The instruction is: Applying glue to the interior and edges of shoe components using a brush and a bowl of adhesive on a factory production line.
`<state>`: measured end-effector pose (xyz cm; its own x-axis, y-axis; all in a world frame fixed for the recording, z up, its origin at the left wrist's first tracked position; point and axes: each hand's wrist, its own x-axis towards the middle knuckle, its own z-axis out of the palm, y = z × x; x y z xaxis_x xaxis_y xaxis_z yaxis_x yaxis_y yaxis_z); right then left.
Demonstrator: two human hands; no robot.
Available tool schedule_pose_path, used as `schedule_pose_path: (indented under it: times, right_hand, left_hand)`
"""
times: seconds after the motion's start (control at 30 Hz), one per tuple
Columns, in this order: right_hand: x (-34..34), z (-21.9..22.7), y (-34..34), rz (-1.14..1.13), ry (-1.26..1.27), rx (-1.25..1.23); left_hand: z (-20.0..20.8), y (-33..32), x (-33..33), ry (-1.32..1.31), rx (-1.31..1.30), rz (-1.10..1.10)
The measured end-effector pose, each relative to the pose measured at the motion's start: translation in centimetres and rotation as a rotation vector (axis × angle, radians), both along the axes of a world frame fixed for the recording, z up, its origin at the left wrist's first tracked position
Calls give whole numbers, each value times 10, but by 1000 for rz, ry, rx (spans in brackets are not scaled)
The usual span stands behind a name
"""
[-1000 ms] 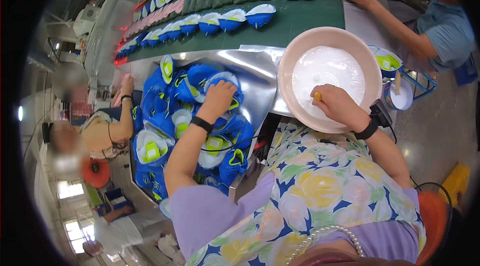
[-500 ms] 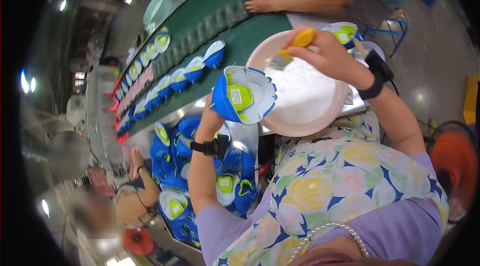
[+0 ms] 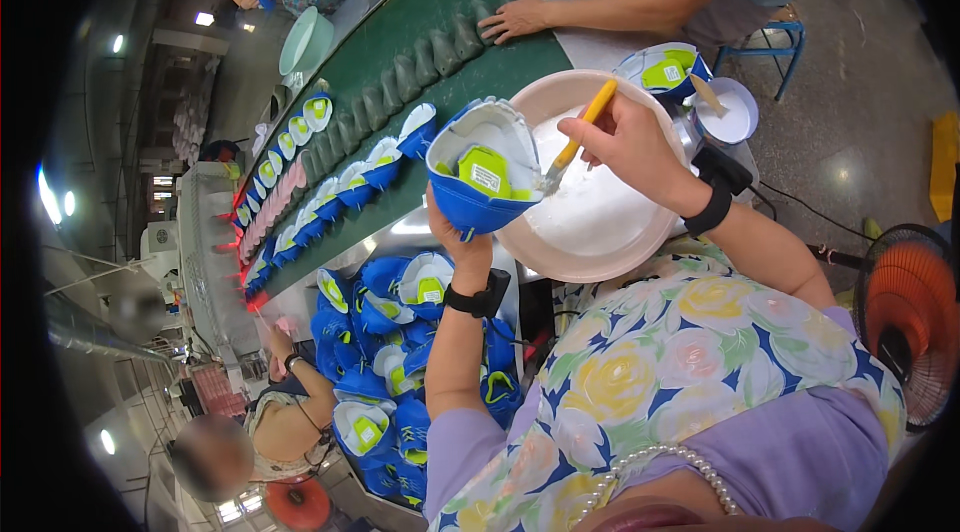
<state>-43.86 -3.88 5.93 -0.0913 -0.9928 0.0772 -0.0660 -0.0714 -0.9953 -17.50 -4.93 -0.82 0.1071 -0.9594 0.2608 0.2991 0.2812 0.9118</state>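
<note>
My left hand (image 3: 457, 239) is closed around a blue shoe upper (image 3: 462, 204) from below, partly hidden by it. The upper's white lining and lime insert face up. In my right hand (image 3: 637, 150) is a brush (image 3: 592, 124) with a yellow handle, gripped between thumb and fingers. Its bristles point down and appear to touch the upper's right edge. Below the brush is a wide pale pink basin (image 3: 590, 269) with white liquid in it.
Blue shoe uppers (image 3: 385, 277) are heaped left of me. A green conveyor (image 3: 520, 62) carries rows of uppers and dark foot-shaped forms (image 3: 425, 60). A co-worker's hand (image 3: 515, 20) rests by the forms. A white tub (image 3: 735, 112) stands right of the basin, an orange fan (image 3: 915, 317) farther right.
My right hand has brought the brush from above the basin to the upper's right edge, turning its handle upright. The upper has tilted in my left hand. One co-worker's hand has left the conveyor.
</note>
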Motion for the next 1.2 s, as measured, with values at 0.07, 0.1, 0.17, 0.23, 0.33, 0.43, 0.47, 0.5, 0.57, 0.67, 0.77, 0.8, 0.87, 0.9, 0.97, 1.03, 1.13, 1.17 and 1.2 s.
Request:
schedule_pose_path:
  times: [0.07,0.1,0.17,0.23,0.33,0.43,0.47,0.5,0.57,0.67,0.77,0.8,0.87,0.9,0.97,1.03,1.13,1.17,1.2]
  right_hand:
    - [4,-3,3,31,-87,101]
    - [5,-4,4,50,-116,101]
    - [4,-5,5,69,-147,100]
    - [-1,-4,6,104,-97,-21]
    - [-15,-1,3,97,-6,-198]
    - [-23,1,-1,151,83,-331]
    - [-23,2,-1,166,83,-335]
    - [-20,3,-1,193,68,-440]
    - [-13,5,-2,216,54,-542]
    - [-1,8,-3,446,112,-786]
    - [2,6,-6,426,300,-791]
    - [1,5,-9,411,291,-759]
    - [-4,3,-10,395,326,-667]
    - [-8,1,-10,371,351,-583]
    - [-11,0,-12,331,312,-550]
    - [-21,2,-13,382,253,-354]
    - [-34,5,-12,405,300,-340]
    - [-34,6,-13,397,348,-270]
    - [-34,7,-12,343,333,-294]
  left_hand:
    - [3,-2,-3,-93,-61,47]
    - [4,-3,-4,-155,-103,80]
    - [6,-4,-5,-238,-127,110]
    - [6,-6,-1,-321,-123,137]
    - [8,-11,14,-401,66,122]
    - [14,-15,25,-25,677,-338]
    - [15,-17,21,416,735,-747]
    - [16,-13,17,388,767,-720]
    - [14,2,-3,664,985,-920]
    - [11,25,-33,341,1193,-409]
    - [12,29,-37,772,1125,-766]
    - [13,26,-33,841,972,-955]
    - [12,22,-27,664,994,-709]
    - [11,24,-25,560,990,-555]
    - [10,21,-20,727,823,-900]
    - [10,21,-19,373,772,-481]
    - [15,17,-18,212,692,-443]
    - [17,15,-18,158,674,-424]
    - [19,13,-18,172,726,-395]
